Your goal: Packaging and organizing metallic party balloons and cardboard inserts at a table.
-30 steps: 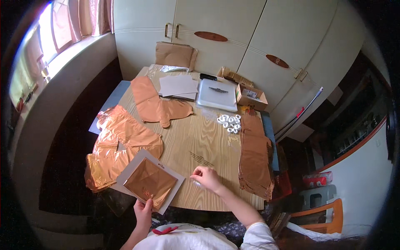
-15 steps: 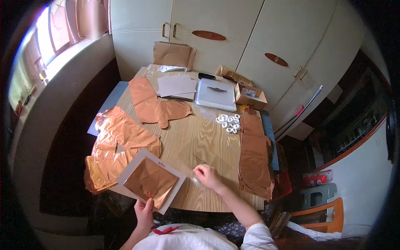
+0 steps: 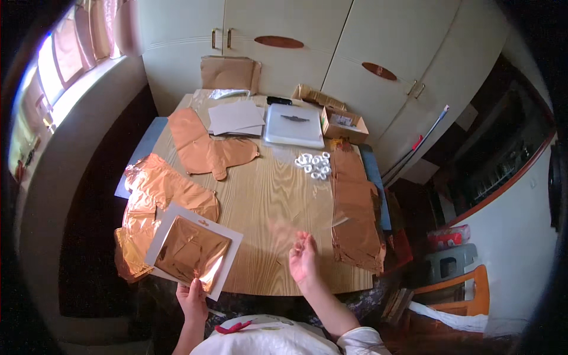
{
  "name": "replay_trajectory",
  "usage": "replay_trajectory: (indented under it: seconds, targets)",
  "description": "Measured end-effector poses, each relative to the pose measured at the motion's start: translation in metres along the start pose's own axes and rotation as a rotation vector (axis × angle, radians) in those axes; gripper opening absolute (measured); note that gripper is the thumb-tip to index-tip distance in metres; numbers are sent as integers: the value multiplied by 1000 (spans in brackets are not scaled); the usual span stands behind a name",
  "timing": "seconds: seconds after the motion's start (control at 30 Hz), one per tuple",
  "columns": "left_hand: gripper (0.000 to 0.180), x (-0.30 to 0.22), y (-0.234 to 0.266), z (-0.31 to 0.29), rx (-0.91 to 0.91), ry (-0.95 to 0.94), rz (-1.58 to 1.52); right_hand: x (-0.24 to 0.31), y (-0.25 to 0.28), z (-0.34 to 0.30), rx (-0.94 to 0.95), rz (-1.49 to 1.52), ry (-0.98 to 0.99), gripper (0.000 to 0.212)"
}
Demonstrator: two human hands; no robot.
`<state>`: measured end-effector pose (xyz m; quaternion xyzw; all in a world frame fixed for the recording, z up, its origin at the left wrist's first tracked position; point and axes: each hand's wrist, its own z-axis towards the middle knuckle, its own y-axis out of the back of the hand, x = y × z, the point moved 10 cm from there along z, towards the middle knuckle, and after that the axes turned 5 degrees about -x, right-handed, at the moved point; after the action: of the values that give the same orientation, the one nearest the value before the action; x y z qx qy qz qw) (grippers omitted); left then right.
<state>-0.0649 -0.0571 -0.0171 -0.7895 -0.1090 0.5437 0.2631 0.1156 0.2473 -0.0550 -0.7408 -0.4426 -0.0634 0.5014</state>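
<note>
- One small red thing [image 3: 232, 327] sits on the white shirt [image 3: 278, 340], closer to the body than the left hand [image 3: 193, 300].
- That hand is clamped on the bottom of a pale card [image 3: 229, 248], thumb on top, at the foot of the shiny copper foil square [image 3: 192, 248] on it.
- To the right of that grip is the right hand [image 3: 305, 263], fingers curled up. A clear, blurry thing [image 3: 284, 226] is by its fingertips; I cannot tell if they pinch it or are apart.
- The step looks like holding the card still while the right hand deals with the clear thing. I think the next move calls for a steady card and a soft touch, as foil could crease.
- The near edge of the wood table [image 3: 254, 275] is just by the left grip.
- The best room to move seems to be the wood between the hands and ahead of the right one. A crinkly copper shape [image 3: 171, 192] is behind the card; a copper stack [image 3: 355, 207] is right of the right hand.
- Farther ahead are white rings [image 3: 313, 163], a flat copper shape [image 3: 198, 145] and pale sheets [image 3: 236, 118].
</note>
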Motion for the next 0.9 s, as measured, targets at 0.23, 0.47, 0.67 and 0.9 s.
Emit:
replay_trajectory:
  seconds: [0.23, 0.47, 0.67, 0.9]
  targets:
    - [18, 5, 10, 4, 15, 4, 21, -28, 24, -35, 35, 39, -127, 11]
    - [16, 8, 12, 6, -4, 19, 3, -16, 8, -47, 135, -102, -169, 15]
    - [16, 7, 16, 7, -9, 21, -12, 44, -51, -37, 519, -1204, 576, 17]
    - [11, 9, 5, 5, -29, 33, 14, 28, -105, 9, 716, -1781, 1296, 22]
